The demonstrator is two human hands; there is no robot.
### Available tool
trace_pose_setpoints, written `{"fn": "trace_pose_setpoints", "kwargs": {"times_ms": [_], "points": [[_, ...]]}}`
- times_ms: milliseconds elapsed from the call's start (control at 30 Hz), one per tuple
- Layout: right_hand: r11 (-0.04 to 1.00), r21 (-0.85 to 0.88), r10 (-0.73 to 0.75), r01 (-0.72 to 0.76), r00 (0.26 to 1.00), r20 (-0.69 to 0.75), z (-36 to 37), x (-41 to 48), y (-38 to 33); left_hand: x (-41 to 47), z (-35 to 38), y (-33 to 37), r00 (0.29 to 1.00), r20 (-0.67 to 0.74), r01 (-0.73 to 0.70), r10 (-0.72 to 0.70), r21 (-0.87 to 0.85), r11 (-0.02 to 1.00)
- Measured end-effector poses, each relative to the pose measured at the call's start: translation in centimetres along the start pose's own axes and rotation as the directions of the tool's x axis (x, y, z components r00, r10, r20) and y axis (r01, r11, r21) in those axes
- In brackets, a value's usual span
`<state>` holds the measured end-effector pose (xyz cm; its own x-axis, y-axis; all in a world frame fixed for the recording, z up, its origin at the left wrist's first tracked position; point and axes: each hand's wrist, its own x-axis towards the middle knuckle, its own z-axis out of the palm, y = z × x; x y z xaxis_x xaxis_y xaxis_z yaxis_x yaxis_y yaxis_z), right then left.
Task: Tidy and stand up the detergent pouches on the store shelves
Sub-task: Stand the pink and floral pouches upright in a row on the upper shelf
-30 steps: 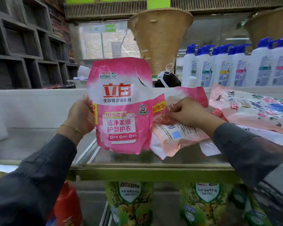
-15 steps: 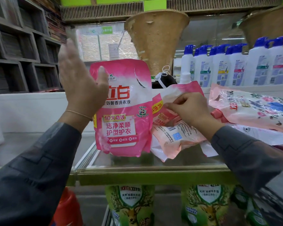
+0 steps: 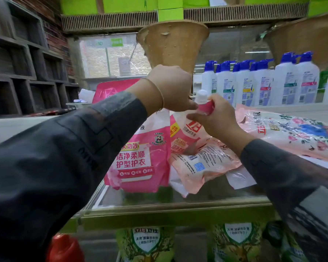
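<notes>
Landmark: the glass shelf [image 3: 178, 203] with its greenish front rail, right in front of the person.
Bright pink pouch [image 3: 140, 157]: stands upright on the shelf, left of centre; glossy, with a white panel of red Chinese lettering; its top is hidden behind the left forearm.
Pale pink pouch [image 3: 186, 133]: just right of the bright one and touching it, tilted, with its white screw cap [image 3: 201, 95] uppermost; a red logo and a yellow tag show on its face.
Crumpled pouch [image 3: 203, 167]: lies flat on the shelf below the tilted one, barcode side up, peach-pink and wrinkled.
Floral pouch [image 3: 292, 133]: lies on its side at the shelf's right end, with flowers and a blue patch printed on it.
Right hand [image 3: 218, 118]: fingers closed around the pink neck of the tilted pouch, just under the cap.
Left hand [image 3: 170, 87]: reaches across above the shelf, fingers curled and fingertips at that same neck; whether it actually grips, I cannot tell.
White bottles [image 3: 261, 82]: a row with blue caps, behind the shelf.
Green pouches [image 3: 146, 242]: on the level beneath the shelf.
</notes>
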<state>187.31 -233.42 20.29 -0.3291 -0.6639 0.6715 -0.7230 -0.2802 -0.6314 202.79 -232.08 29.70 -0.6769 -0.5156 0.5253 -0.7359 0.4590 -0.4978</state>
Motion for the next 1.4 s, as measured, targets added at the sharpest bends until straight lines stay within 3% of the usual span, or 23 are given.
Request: {"fn": "trace_pose_setpoints", "kwargs": {"times_ms": [167,300,367,533,633,700,767,833,900,933,1100,1300,1400], "points": [[0.984,-0.099,-0.151,0.147,0.988,-0.037,1.6,2.3,-3.8,1.5,-0.7,-2.2,0.99,0.031,0.141,-0.14,-0.057,0.988],[0.962,-0.112,-0.257,0.25,0.965,-0.047,3.7,3.3,-7.3,1.4,-1.1,-5.3,0.944,0.217,0.302,-0.247,-0.275,0.913],[0.944,-0.141,-0.306,0.297,0.951,-0.045,4.6,3.9,-9.0,1.4,-1.3,-6.5,0.926,0.247,0.344,-0.287,-0.23,0.91],[0.955,-0.141,-0.259,0.262,0.965,0.039,6.7,6.4,-10.8,1.6,-0.4,-10.5,0.847,0.411,0.44,-0.338,-0.183,0.879],[0.951,-0.081,-0.293,0.299,0.953,0.073,7.2,6.8,-11.3,1.3,0.7,-12.1,0.853,0.428,0.403,-0.299,-0.176,0.898],[0.957,0.012,-0.29,0.29,0.957,0.02,6.4,6.8,-10.5,1.1,1.3,-13.2,0.866,0.404,0.406,-0.293,-0.229,0.885],[0.98,0.041,-0.191,0.195,0.978,-0.089,5.7,7.0,-8.5,0.9,1.7,-13.9,0.878,0.405,0.368,-0.253,-0.236,0.899],[0.995,0.095,0.047,-0.037,0.994,-0.099,5.5,6.9,-5.6,1.0,2.2,-14.2,0.889,0.406,0.319,-0.21,-0.222,0.922],[0.919,0.276,0.259,-0.28,0.959,0.112,6.1,6.5,-2.9,1.3,2.7,-14.4,0.902,0.397,0.279,-0.17,-0.235,0.931],[0.877,0.333,0.289,-0.347,0.933,0.213,6.4,6.3,-1.7,1.5,3.0,-14.6,0.911,0.383,0.256,-0.153,-0.235,0.938],[0.855,0.341,0.343,-0.392,0.919,0.196,6.4,6.2,0.7,2.3,5.0,-15.7,0.941,0.318,0.207,-0.12,-0.255,0.945],[0.79,0.194,0.42,-0.582,0.744,0.521,7.6,3.3,0.1,2.5,6.9,-16.9,0.952,0.255,0.249,-0.167,-0.336,0.908],[0.845,0.202,0.369,-0.496,0.813,0.45,8.5,3.1,0.1,2.9,7.0,-17.0,0.943,0.286,0.259,-0.171,-0.305,0.917]]}}
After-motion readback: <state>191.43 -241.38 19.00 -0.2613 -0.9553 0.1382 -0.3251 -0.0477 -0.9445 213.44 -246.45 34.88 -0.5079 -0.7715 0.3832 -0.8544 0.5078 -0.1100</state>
